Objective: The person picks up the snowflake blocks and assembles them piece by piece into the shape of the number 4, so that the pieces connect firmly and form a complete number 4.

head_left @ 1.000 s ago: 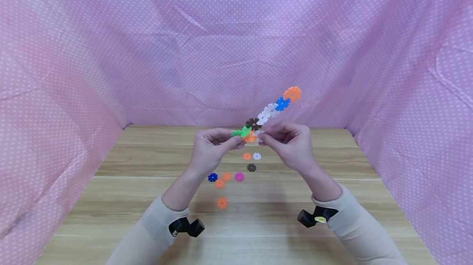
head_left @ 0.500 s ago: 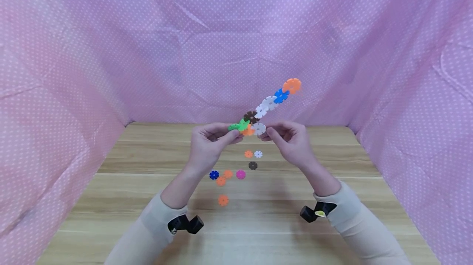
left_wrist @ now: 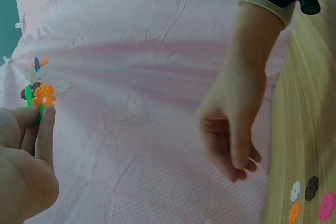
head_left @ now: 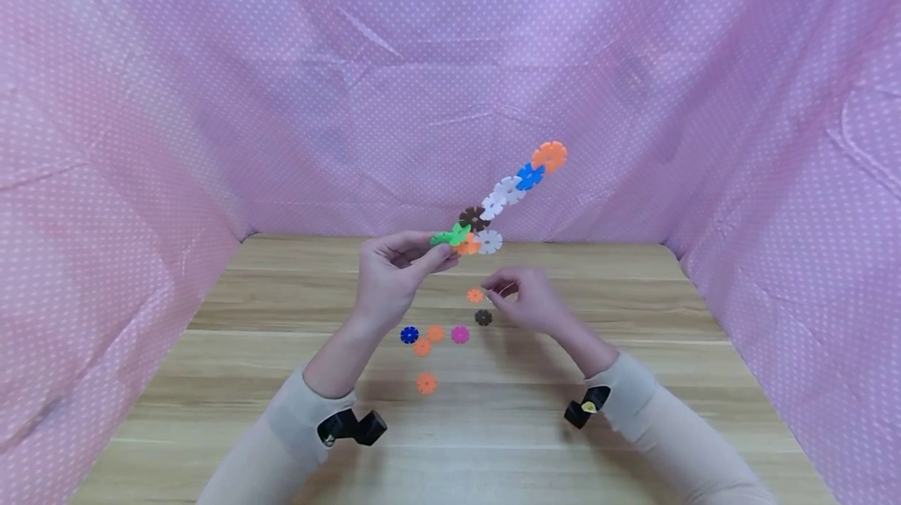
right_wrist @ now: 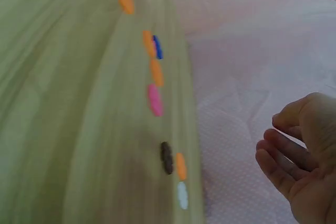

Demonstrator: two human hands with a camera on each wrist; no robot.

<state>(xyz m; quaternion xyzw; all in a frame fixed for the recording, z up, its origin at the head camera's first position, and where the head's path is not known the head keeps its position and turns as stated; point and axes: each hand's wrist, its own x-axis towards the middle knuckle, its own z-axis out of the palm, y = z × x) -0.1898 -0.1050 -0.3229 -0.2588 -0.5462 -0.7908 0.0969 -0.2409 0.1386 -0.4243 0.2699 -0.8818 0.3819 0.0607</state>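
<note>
My left hand (head_left: pixel 390 274) pinches a green snowflake disc (head_left: pixel 450 236) at the near end of a raised chain of interlocking plastic discs. From there the chain slants up to the right through a brown disc (head_left: pixel 475 219), two white ones and a blue disc (head_left: pixel 530 176) to an orange end disc (head_left: pixel 550 155). An orange disc (head_left: pixel 467 244) and a white disc (head_left: pixel 489 241) branch off beside the green. My right hand (head_left: pixel 531 300) hovers over the table with loosely bent fingers and holds nothing; in the head view it nearly covers a loose white disc (left_wrist: pixel 295 191).
Loose discs lie on the wooden table (head_left: pixel 281 380): orange (head_left: pixel 475 295), brown (head_left: pixel 483 317), pink (head_left: pixel 460 334), dark blue (head_left: pixel 410 334) and several more orange ones. Pink dotted cloth (head_left: pixel 450 83) surrounds the table at the back and sides.
My right hand has let go of the white disc on the chain and come down toward the loose discs. The left hand keeps its hold, with the chain shifted slightly up and left.
</note>
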